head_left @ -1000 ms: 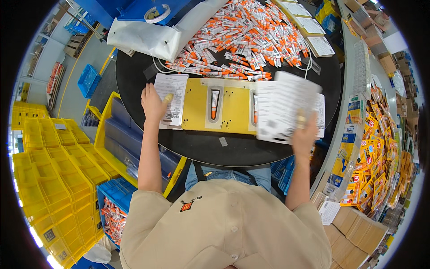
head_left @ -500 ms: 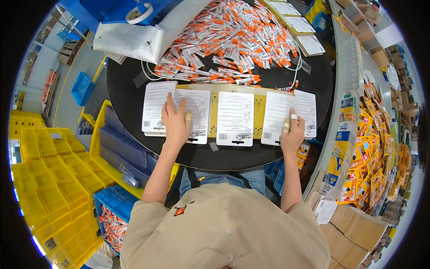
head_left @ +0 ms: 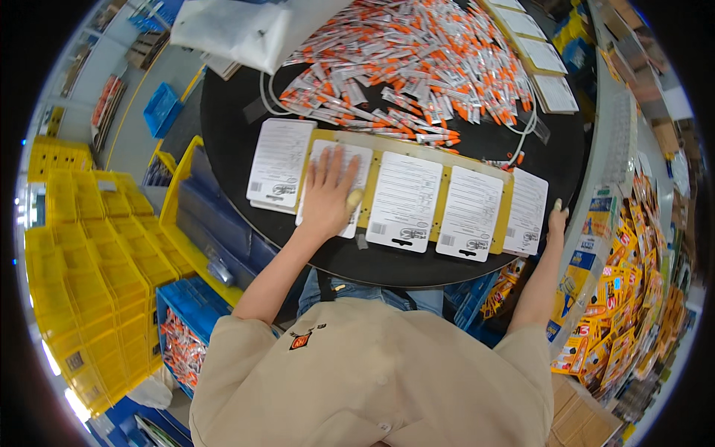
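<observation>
My left hand (head_left: 328,192) lies flat with fingers spread on a white printed blister card (head_left: 360,165), covering much of it. The card rests on a yellow jig plate (head_left: 441,186) on the round black table. To its right, two more white cards, a middle one (head_left: 404,203) and a right one (head_left: 471,211), lie on the plate, hang holes toward me. Beyond the plate's ends are a left card stack (head_left: 283,158) and a right card stack (head_left: 527,212). My right hand (head_left: 556,220) is closed at the table's right edge, its fingers partly hidden. Fingertip covers show on both hands.
A heap of small orange-capped tubes (head_left: 417,59) spreads over the far table, bordered by a white cord (head_left: 530,119). More cards lie on a plate at far right (head_left: 542,56). Yellow crates (head_left: 104,261) stand left; yellow packages (head_left: 611,290) pile up right.
My right hand has left the card on the plate and moved right to the table edge. My left hand has shifted fully onto the plate's leftmost card. The view has tilted.
</observation>
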`<state>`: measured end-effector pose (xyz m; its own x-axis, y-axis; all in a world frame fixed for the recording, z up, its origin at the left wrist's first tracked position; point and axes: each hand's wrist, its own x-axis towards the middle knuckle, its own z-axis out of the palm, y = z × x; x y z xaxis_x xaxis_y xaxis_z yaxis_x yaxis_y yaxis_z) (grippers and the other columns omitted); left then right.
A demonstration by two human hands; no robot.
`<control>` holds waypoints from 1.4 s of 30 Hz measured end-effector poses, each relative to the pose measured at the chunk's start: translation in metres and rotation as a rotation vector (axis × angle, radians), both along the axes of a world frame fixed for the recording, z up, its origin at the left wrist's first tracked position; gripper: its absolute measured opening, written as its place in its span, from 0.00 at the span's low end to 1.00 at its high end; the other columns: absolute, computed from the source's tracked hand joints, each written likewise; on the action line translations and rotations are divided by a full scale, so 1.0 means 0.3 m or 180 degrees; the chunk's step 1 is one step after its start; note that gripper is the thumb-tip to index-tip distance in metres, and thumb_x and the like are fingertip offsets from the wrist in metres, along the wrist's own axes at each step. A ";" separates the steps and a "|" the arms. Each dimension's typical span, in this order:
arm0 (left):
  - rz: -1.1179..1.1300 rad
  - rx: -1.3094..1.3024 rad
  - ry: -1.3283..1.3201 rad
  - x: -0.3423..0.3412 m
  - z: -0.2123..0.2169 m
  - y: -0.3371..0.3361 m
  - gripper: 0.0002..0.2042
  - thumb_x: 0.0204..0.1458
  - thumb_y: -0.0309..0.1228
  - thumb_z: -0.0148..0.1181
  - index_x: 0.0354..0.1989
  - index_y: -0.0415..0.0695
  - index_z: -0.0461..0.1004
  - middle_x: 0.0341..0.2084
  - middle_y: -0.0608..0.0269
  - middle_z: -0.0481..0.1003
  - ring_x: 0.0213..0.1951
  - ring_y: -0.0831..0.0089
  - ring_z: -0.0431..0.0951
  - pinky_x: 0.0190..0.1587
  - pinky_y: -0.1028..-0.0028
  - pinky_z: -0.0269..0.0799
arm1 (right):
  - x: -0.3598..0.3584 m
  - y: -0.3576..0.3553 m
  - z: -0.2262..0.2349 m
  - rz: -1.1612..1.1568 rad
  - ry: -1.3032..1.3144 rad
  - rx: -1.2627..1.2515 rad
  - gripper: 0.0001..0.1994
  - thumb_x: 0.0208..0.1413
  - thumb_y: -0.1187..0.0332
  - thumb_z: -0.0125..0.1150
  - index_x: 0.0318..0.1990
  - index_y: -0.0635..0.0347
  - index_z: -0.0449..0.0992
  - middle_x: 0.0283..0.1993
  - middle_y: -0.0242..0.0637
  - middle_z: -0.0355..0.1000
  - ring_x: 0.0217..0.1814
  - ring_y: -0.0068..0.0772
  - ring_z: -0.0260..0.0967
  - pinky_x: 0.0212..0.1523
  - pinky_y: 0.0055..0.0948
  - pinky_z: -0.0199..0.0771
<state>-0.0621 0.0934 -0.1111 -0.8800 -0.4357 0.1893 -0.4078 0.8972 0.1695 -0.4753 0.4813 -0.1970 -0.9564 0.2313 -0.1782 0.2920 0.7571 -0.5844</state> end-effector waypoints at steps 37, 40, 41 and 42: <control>0.2376 0.0133 -0.0712 1.011 -0.438 -0.326 0.10 0.46 0.30 0.60 0.34 0.40 0.69 0.33 0.47 0.72 0.35 0.46 0.74 0.37 0.55 0.71 | 0.725 -0.140 -0.078 -0.0630 0.0818 -0.0545 0.33 0.64 0.47 0.43 0.52 0.80 0.63 0.53 0.66 0.65 0.52 0.62 0.64 0.55 0.43 0.63; 0.2428 0.0205 -0.0959 0.992 -0.485 -0.349 0.06 0.47 0.28 0.58 0.32 0.41 0.72 0.29 0.46 0.75 0.34 0.44 0.76 0.37 0.53 0.72 | 0.982 -0.265 -0.091 -0.0931 0.0872 -0.0626 0.29 0.65 0.53 0.43 0.53 0.81 0.62 0.52 0.68 0.65 0.52 0.61 0.64 0.54 0.41 0.63; 0.2555 0.0182 -0.1063 0.990 -0.498 -0.356 0.05 0.48 0.28 0.56 0.30 0.41 0.73 0.28 0.45 0.76 0.34 0.43 0.76 0.37 0.52 0.72 | 1.038 -0.302 -0.092 -0.1094 0.0760 -0.0773 0.28 0.65 0.54 0.43 0.53 0.82 0.61 0.52 0.68 0.64 0.51 0.60 0.63 0.53 0.40 0.63; 0.2351 0.0229 -0.1334 0.984 -0.508 -0.350 0.05 0.46 0.28 0.58 0.30 0.40 0.73 0.27 0.43 0.76 0.34 0.43 0.76 0.38 0.53 0.73 | 1.085 -0.328 -0.093 -0.1042 0.0812 -0.0990 0.28 0.65 0.55 0.44 0.53 0.82 0.60 0.53 0.68 0.63 0.51 0.60 0.63 0.53 0.39 0.63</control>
